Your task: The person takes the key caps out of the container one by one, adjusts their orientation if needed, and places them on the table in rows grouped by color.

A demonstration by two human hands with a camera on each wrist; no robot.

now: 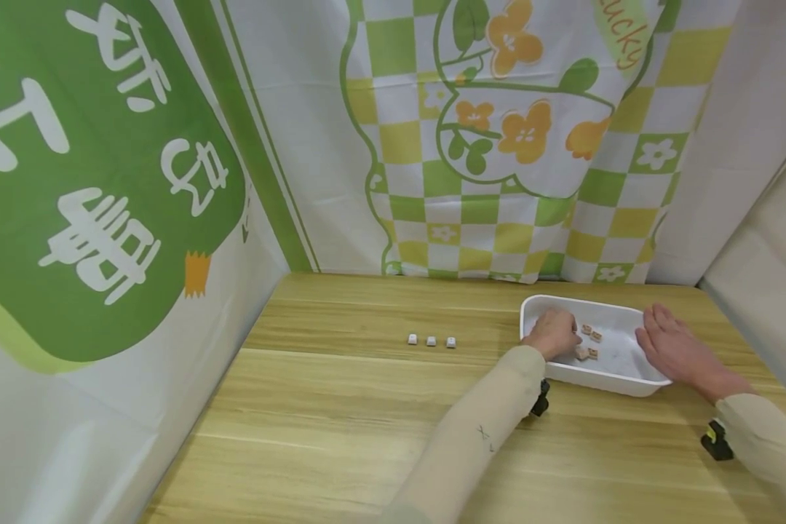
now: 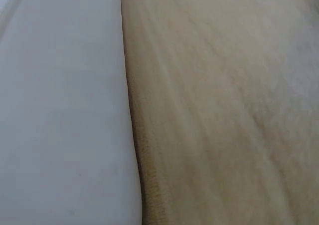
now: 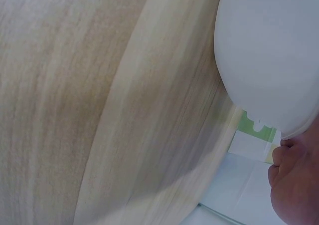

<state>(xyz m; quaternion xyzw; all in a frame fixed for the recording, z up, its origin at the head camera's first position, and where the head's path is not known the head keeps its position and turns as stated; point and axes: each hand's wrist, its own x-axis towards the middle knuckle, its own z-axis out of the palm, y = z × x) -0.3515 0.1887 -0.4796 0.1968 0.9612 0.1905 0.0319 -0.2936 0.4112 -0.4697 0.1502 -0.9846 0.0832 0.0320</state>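
Observation:
A white plastic tray [image 1: 618, 380] stands at the right of the wooden table. My left hand [image 1: 553, 333] reaches over its left side, fingers bent down inside; the fingertips are hidden, so whether they pinch anything cannot be told. Close to those fingers lie several small tan wooden-looking cubes [image 1: 595, 337] with dark marks. At the tray's right end, my right hand [image 1: 677, 353] holds the rim, thumb side inward; it also shows at the edge of the right wrist view. Only the tray's outer wall [image 2: 65, 110] and tabletop fill the left wrist view.
Three small white keycap-like pieces [image 1: 431, 341] sit in a row on the table [image 1: 327, 415], left of the tray. A patterned cloth [image 1: 413, 145] hangs behind the table's back edge, and another green and white cloth [image 1: 190, 182] hangs at the left.

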